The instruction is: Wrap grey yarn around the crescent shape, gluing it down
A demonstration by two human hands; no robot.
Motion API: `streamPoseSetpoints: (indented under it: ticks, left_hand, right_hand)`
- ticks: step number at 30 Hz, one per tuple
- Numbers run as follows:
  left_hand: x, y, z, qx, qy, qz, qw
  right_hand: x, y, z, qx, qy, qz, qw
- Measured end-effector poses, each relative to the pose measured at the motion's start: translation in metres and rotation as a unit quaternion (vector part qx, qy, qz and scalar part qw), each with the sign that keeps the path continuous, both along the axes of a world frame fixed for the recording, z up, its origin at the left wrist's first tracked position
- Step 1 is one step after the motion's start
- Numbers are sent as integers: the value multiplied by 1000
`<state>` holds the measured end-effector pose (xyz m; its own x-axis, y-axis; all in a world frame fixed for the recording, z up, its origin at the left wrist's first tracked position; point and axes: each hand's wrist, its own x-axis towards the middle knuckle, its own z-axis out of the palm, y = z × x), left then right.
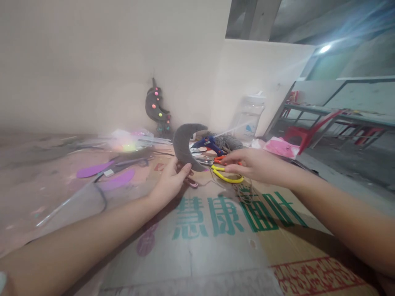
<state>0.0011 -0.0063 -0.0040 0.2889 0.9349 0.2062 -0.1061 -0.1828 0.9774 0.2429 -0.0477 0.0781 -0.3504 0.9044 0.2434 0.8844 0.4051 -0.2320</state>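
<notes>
- A person's left hand pinches a gray crescent by its lower end between thumb and fingers, holding it upright above a printed cardboard sheet.
- The right hand hovers at the yellow-handled tool and orange-handled tool, thumb and fingers slightly parted; whether they grip a handle, one cannot tell.
- The crescent could bend or slip, held as it is at one end only.
- The two tools lie close together, so lifting one could drag the other or snag the loose thin cord nearby.
- A blue glue gun rests just behind; if hot, its nozzle could burn a stray finger.
- Large green characters on the cardboard appear to read "慧康面叶," the last two in shadow; the water bottle's blue mark is illegible.
</notes>
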Motion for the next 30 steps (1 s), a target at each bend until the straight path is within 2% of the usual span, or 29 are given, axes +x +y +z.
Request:
streamPoseSetpoints:
  ticks: [2,6,9,11,17,21,24,27,30]
  left_hand:
    - [0,0,-1,-6,-4,-15,1000]
    - [0,-2,-3,-2,-5,-52,999]
    - [1,-2,-4,12,19,-59,998]
    - [1,-2,-4,18,33,-48,998]
    - [4,0,-8,47,29,-25,998]
    - [1,2,-10,68,70,13,995]
    - [-2,2,-6,16,99,4,995]
    - [-4,-1,3,-12,116,23,993]
    - [-4,-5,13,7,142,48,989]
  right_hand:
    - [-15,1,-9,-3,58,-2,998]
    - [-37,4,-42,-23,145,58,987]
    - [-43,4,-62,10,186,58,981]
    - [-45,4,-69,42,198,51,978]
    - [-51,5,-74,61,149,28,987]
    - [-53,4,-75,80,79,58,992]
    - [-50,3,-73,28,95,39,994]
    - [-45,3,-72,-8,99,14,995]
    - [-41,3,-74,0,66,94,993]
